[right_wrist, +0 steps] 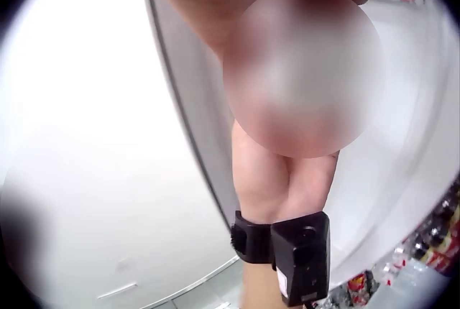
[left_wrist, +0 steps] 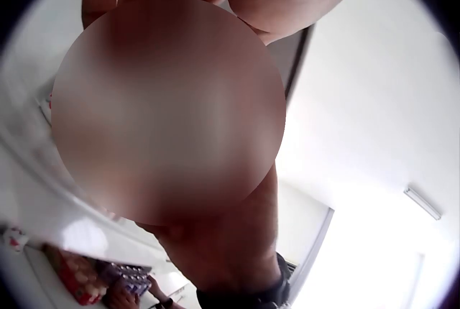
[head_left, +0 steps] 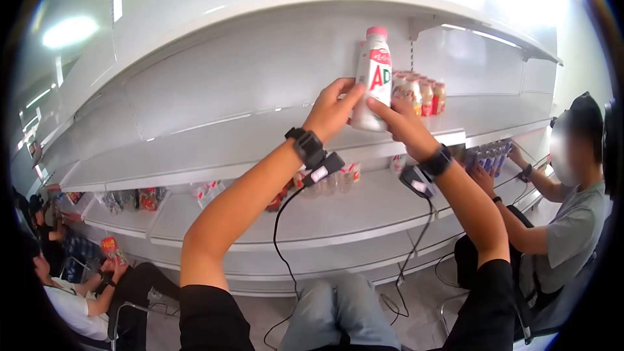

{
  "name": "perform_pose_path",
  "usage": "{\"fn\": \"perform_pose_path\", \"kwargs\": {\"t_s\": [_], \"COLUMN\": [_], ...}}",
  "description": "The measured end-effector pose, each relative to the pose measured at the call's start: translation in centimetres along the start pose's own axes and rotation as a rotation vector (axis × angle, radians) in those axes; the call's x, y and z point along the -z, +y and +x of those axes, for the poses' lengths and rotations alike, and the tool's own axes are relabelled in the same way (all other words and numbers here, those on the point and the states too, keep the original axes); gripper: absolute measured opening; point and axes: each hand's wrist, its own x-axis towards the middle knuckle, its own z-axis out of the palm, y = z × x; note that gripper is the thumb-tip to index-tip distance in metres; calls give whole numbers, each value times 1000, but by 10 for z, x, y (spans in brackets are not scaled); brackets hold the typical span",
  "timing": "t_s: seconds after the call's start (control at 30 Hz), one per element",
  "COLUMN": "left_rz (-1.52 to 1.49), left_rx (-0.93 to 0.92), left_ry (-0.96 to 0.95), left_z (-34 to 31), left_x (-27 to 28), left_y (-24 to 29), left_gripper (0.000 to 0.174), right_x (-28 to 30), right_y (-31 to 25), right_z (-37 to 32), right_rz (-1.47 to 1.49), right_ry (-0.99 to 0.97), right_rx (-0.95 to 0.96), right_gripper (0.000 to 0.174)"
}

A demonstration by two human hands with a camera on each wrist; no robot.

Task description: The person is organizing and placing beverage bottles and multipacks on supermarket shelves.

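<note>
In the head view a white bottle (head_left: 376, 84) with a pink cap and large red and green letters stands nearly upright over the upper shelf. My left hand (head_left: 328, 109) holds it from the left side, thumb across its front. Lower on the right side, my right hand (head_left: 409, 127) grips the same bottle, its thumb also on the front. A sliver of another pink-topped shape shows just behind the bottle's left edge. A blurred disc covers much of both wrist views and hides the bottle there.
Small bottles (head_left: 429, 94) stand grouped on the upper shelf (head_left: 214, 146), right behind my right hand. Packs and bottles line the shelf below. A seated person (head_left: 572, 201) handles a pack of cans (head_left: 489, 156) at right; another at left holds a red packet (head_left: 112, 247). Cables hang from my wrists.
</note>
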Motion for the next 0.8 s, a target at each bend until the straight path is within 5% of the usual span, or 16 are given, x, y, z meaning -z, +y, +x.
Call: {"fn": "perform_pose_path", "kwargs": {"t_s": [0.13, 0.33, 0.47, 0.53, 0.8], "left_rz": [-28, -173, -176, -44, 251], "left_rx": [179, 245, 150, -9, 54], "left_ry": [-23, 88, 119, 170, 95], "left_z": [82, 146, 172, 184, 176], "left_x": [8, -2, 0, 5, 0], "left_y": [-11, -57, -118, -140, -135], "left_gripper": [53, 52, 51, 47, 48], "right_x": [18, 24, 28, 28, 39], "right_y": [18, 64, 105, 91, 106], "right_z": [72, 142, 159, 146, 151], "right_rz": [16, 48, -56, 2, -114], "right_ry": [82, 367, 330, 193, 62], "right_rx": [-133, 74, 279, -52, -157], "right_gripper": [62, 54, 42, 35, 34]}}
